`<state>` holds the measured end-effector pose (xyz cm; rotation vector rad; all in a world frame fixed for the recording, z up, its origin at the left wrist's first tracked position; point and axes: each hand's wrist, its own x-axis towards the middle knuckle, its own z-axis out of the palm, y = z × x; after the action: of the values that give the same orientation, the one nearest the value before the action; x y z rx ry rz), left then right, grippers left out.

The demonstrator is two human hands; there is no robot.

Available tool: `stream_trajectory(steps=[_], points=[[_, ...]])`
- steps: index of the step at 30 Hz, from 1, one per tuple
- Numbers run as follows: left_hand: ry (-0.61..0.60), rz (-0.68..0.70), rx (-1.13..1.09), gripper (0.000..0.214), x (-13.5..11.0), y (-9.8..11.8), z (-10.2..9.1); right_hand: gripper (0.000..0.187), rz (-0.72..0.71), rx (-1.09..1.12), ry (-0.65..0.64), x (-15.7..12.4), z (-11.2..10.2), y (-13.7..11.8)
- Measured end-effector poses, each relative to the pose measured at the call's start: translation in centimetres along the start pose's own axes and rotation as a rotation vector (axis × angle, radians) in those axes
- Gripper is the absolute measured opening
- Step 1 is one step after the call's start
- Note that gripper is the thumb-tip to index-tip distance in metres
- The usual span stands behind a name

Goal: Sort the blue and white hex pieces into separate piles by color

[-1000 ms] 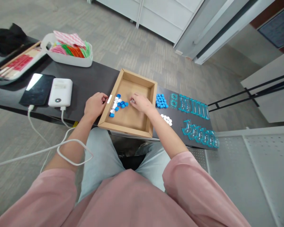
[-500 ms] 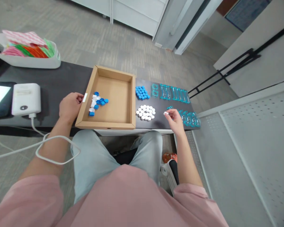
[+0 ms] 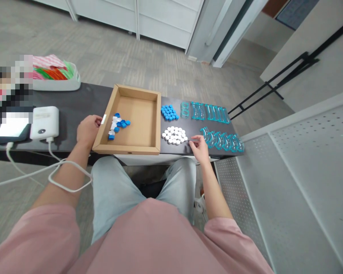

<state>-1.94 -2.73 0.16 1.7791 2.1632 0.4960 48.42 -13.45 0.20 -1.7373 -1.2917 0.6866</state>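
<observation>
My left hand (image 3: 88, 129) is closed on the left wall of a shallow cardboard tray (image 3: 157, 125). A small heap of blue and white hexagon pieces (image 3: 117, 125) lies in the tray close to that hand. To the right of the tray, on the black table (image 3: 74, 102), sit a tight cluster of blue hexagons (image 3: 168, 112) and below it a cluster of white hexagons (image 3: 175, 135). My right hand (image 3: 200, 147) rests at the white cluster's right edge, its fingertips pinched together and pointing left. Whether anything is between them does not show.
Clear teal curved pieces (image 3: 221, 139) and a row of straighter teal ones (image 3: 208, 112) lie right of the clusters. A white power bank (image 3: 44, 122), a phone (image 3: 13, 131) and their looping cables (image 3: 60, 167) are at left. A white basket (image 3: 57, 82) of coloured packets stands farther back.
My right hand left the tray with a white piece, swung out to the right, and has now come back left and down to the white cluster's edge. My left hand has stayed on the tray.
</observation>
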Motion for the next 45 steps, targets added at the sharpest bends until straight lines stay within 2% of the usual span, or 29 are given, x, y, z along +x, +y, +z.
stream_trajectory(steps=[3, 5, 7, 10, 13, 15, 17, 20, 22, 25, 29, 32, 35, 38, 42, 45], points=[[-0.002, 0.000, -0.004, 0.027, 0.1, -0.2, 0.2, 0.035, -0.053, -0.008, 0.031, 0.1, -0.1, -1.1], [-0.003, 0.004, -0.012, 0.026, 0.2, -0.4, 0.4, 0.032, -0.126, -0.035, -0.028, 0.6, 0.7, -2.9], [-0.006, 0.015, -0.026, 0.026, 0.3, -0.6, 0.6, 0.025, -0.237, -0.075, -0.144, 1.4, 2.8, -5.5], [-0.007, 0.036, -0.055, 0.028, 0.4, -0.9, 0.9, 0.013, -0.445, -0.151, -0.407, 3.3, 8.4, -9.7], [0.002, 0.058, -0.080, 0.027, 0.4, -1.0, 1.1, 0.020, -0.561, -0.278, -0.663, 5.6, 15.5, -12.9], [0.011, 0.070, -0.089, 0.026, 0.3, -0.9, 1.1, 0.027, -0.570, -0.395, -0.744, 6.9, 19.9, -14.2], [0.014, 0.071, -0.091, 0.024, 0.2, -0.7, 1.0, 0.028, -0.588, -0.494, -0.786, 7.7, 23.0, -15.1], [0.003, 0.066, -0.088, 0.022, 0.2, -0.6, 1.0, 0.022, -0.610, -0.578, -0.796, 7.9, 24.8, -15.7], [0.003, 0.074, -0.093, 0.024, 0.2, -0.6, 1.1, 0.017, -0.612, -0.575, -0.780, 7.6, 24.3, -15.7], [0.016, 0.080, -0.105, 0.026, 0.3, -0.8, 1.4, 0.012, -0.614, -0.475, -0.722, 7.4, 21.5, -15.3], [0.016, 0.082, -0.104, 0.026, 0.3, -1.1, 1.6, 0.015, -0.582, -0.334, -0.518, 8.7, 14.8, -13.4], [0.002, 0.088, -0.094, 0.028, 0.4, -1.2, 1.4, 0.017, -0.480, -0.329, -0.319, 10.5, 9.4, -10.7], [-0.009, 0.079, -0.074, 0.028, 0.4, -1.3, 1.3, 0.017, -0.362, -0.363, -0.250, 11.9, 5.6, -7.6], [-0.007, 0.077, -0.064, 0.026, 0.6, -1.5, 1.3, 0.016, -0.283, -0.407, -0.278, 12.7, 4.4, -5.3], [-0.010, 0.057, -0.035, 0.030, 0.8, -1.7, 1.5, 0.016, -0.244, -0.453, -0.298, 13.3, 5.5, -3.6], [-0.037, 0.038, 0.000, 0.037, 0.9, -1.9, 1.5, 0.031, -0.235, -0.432, -0.277, 13.5, 6.3, -2.8]])
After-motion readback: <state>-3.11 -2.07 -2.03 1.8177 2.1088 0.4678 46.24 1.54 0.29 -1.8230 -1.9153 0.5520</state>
